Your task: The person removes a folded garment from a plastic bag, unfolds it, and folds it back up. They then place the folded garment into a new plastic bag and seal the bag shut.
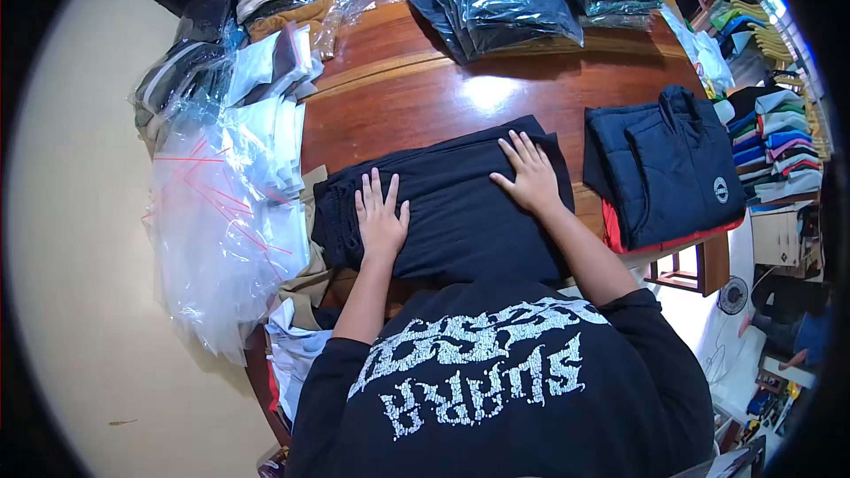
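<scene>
A pair of black trousers [452, 186] lies folded on the wooden table in front of me, its gathered elastic waistband on the left. My left hand [382, 219] rests flat on the cloth near that waistband, fingers spread. Toward the right end of the trousers, my right hand [531, 175] also presses flat with its fingers apart. Neither hand grips anything. Some beige cloth [310, 288] shows from under the left edge of the trousers.
A folded dark padded jacket [677, 168] lies on red cloth at the right. Clear plastic bags [212, 230] pile up along the left edge. Plastic-wrapped dark garments [505, 0] sit at the back of the wooden table [372, 106]. Stacked clothes [779, 142] stand far right.
</scene>
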Demonstrator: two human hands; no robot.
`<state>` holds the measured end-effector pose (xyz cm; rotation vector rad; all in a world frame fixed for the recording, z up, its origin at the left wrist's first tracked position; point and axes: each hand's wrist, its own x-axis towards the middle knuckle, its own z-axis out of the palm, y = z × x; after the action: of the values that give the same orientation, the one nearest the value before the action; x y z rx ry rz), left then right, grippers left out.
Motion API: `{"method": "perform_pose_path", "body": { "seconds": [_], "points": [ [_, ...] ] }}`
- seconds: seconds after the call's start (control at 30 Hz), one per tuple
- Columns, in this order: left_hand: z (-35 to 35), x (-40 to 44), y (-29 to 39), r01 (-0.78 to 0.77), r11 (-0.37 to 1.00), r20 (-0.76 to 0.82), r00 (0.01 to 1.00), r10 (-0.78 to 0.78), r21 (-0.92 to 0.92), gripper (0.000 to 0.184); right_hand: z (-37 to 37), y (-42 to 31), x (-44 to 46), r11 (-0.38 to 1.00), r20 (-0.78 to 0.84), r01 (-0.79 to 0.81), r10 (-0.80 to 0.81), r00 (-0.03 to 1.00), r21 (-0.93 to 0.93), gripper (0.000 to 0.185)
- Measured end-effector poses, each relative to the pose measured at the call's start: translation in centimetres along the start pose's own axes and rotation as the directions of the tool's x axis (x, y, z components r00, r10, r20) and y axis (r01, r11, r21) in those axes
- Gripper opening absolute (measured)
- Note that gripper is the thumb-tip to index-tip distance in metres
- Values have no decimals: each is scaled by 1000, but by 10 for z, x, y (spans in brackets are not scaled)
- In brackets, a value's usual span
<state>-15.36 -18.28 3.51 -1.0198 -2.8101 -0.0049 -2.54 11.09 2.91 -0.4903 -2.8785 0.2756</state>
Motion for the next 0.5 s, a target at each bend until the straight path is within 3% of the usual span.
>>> {"method": "perform_pose_path", "body": {
  "seconds": [0.07,0.13,0.17,0.27,0.3,0.33,0.37,0.4,0.43,0.5],
  "points": [
    [0,1,0,-1,1000,0,1000,1,5,59,2,10,1,999,-36,-7,6,999,-48,73],
    [3,-2,-4,5,1000,-4,1000,-5,3,59,3,43,0,951,-107,-272,258,960,-149,74],
    [5,-3,-8,2,1000,-14,1000,-2,15,59,4,71,-4,929,-44,-329,326,944,-172,72],
    [7,-1,-20,-10,1000,-54,998,12,29,59,-27,85,-15,907,-111,-373,357,927,-195,60],
    [6,-1,-20,-11,1000,-45,999,11,18,58,-45,58,-17,964,-182,-257,240,953,-71,55],
    [6,0,-19,-21,1000,-43,999,22,16,58,-62,24,-20,980,-245,-85,129,961,182,49],
    [7,0,-16,-1,1000,-38,999,2,19,58,-84,-20,-29,932,-187,-13,87,979,363,41],
    [7,-2,-14,19,1000,-32,999,-19,22,58,-78,-45,-39,884,-180,153,-80,980,441,39],
    [8,-2,-12,12,1000,-32,999,-12,19,58,-63,-69,-53,868,-77,247,-238,968,431,40],
    [7,-2,-12,9,1000,-51,999,-9,16,57,-17,-91,-90,881,82,423,-447,890,213,53]
  ]
}}
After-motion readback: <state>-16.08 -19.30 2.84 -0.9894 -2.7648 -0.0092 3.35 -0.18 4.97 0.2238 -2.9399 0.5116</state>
